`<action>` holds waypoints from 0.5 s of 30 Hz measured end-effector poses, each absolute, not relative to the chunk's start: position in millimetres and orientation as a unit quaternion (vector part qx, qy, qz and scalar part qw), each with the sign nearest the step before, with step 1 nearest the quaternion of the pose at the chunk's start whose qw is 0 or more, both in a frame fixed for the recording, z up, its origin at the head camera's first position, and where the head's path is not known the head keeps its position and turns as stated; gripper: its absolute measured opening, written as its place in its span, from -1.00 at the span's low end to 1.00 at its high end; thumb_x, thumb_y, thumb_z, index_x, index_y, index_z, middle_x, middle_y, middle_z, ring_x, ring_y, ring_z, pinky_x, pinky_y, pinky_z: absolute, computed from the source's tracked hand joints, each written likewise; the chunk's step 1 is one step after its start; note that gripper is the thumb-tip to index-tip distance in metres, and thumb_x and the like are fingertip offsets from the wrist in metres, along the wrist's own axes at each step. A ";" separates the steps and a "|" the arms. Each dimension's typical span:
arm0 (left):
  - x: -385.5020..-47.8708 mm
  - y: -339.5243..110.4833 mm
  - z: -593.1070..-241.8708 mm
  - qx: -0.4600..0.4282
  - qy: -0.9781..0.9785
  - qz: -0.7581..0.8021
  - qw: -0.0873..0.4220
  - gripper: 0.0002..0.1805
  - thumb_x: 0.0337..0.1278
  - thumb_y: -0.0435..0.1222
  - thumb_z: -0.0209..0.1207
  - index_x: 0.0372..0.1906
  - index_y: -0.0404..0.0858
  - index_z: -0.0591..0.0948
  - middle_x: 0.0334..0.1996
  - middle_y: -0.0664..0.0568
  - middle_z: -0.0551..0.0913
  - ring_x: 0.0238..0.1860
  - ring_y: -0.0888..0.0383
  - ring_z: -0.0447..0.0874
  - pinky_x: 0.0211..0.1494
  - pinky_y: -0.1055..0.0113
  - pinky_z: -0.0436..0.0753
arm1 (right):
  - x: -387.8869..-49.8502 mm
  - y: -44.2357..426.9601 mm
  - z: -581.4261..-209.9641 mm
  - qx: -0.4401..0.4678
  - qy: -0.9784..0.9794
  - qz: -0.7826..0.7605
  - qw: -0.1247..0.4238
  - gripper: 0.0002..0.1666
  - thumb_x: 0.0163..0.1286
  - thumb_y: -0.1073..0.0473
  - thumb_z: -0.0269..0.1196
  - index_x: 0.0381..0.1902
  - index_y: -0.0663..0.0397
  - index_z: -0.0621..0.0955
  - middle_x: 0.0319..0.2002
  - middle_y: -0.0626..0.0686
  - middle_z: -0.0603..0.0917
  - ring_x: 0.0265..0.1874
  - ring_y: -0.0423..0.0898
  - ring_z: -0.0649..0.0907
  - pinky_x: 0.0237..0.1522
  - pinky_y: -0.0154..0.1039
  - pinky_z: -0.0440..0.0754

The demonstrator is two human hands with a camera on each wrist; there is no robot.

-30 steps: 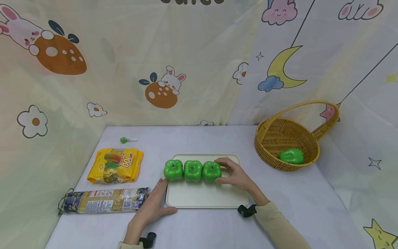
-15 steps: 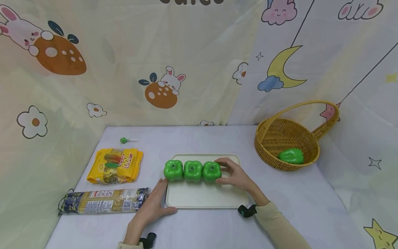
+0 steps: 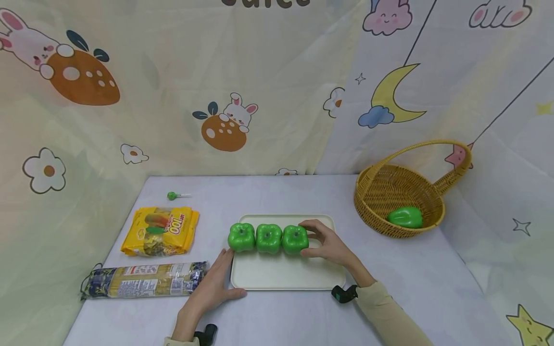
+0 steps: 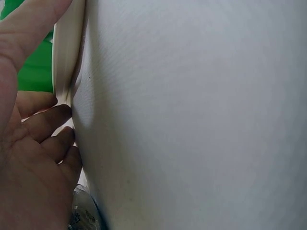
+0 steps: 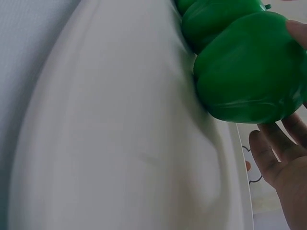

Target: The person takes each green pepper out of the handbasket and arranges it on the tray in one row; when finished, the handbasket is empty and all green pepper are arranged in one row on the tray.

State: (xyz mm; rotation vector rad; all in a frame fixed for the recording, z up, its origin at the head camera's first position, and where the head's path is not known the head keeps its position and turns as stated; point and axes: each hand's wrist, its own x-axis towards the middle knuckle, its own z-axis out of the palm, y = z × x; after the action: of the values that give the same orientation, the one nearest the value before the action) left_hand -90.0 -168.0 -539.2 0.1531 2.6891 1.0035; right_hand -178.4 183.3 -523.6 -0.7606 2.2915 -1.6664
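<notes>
Three green bell peppers stand in a row on a cream rectangular tray [image 3: 287, 274] in the head view: a left pepper [image 3: 241, 237], a middle pepper [image 3: 269, 238] and a right pepper [image 3: 295, 240]. My right hand [image 3: 326, 242] holds the right pepper from its right side, thumb in front and fingers behind. In the right wrist view that pepper [image 5: 254, 72] sits between thumb and fingers. My left hand [image 3: 214, 281] rests at the tray's left edge, fingers extended and thumb apart. The left wrist view shows its fingertips at the tray rim [image 4: 66, 52].
A wicker basket [image 3: 368, 211] with a tall handle stands at the back right, one green bell pepper [image 3: 405, 217] inside. On the left lie a green lollipop [image 3: 172, 195], a yellow candy bag [image 3: 160, 230] and a long clear pack of noodles [image 3: 144, 279], close to my left hand.
</notes>
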 end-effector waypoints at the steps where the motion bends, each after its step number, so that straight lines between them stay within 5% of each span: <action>1: -89.9 -168.0 -539.0 0.052 0.927 0.347 0.134 0.41 -0.34 0.08 0.59 0.64 -0.03 -0.06 0.66 0.00 -0.07 0.67 -0.13 -0.18 0.65 -0.20 0.04 | -178.2 183.3 -523.4 -0.258 0.777 -0.565 0.104 -0.13 0.11 0.24 0.53 0.35 0.15 0.42 0.30 0.15 0.50 0.26 -0.20 0.53 0.35 -0.22 0.59; 15: -90.8 -168.2 -540.6 0.046 0.923 0.356 0.140 0.42 -0.36 0.09 0.59 0.64 -0.02 -0.05 0.66 0.00 -0.07 0.67 -0.13 -0.19 0.64 -0.22 0.03 | -171.5 188.3 -512.2 -0.246 0.797 -0.546 0.081 -0.12 0.10 0.21 0.54 0.35 0.21 0.41 0.32 0.26 0.50 0.33 0.29 0.47 0.33 0.31 0.52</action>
State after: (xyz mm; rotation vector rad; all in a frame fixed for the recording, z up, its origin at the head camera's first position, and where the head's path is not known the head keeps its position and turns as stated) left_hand -90.8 -168.2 -540.6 0.1315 2.6661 1.0272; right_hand -171.5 188.3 -512.2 -0.7349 2.3819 -1.6309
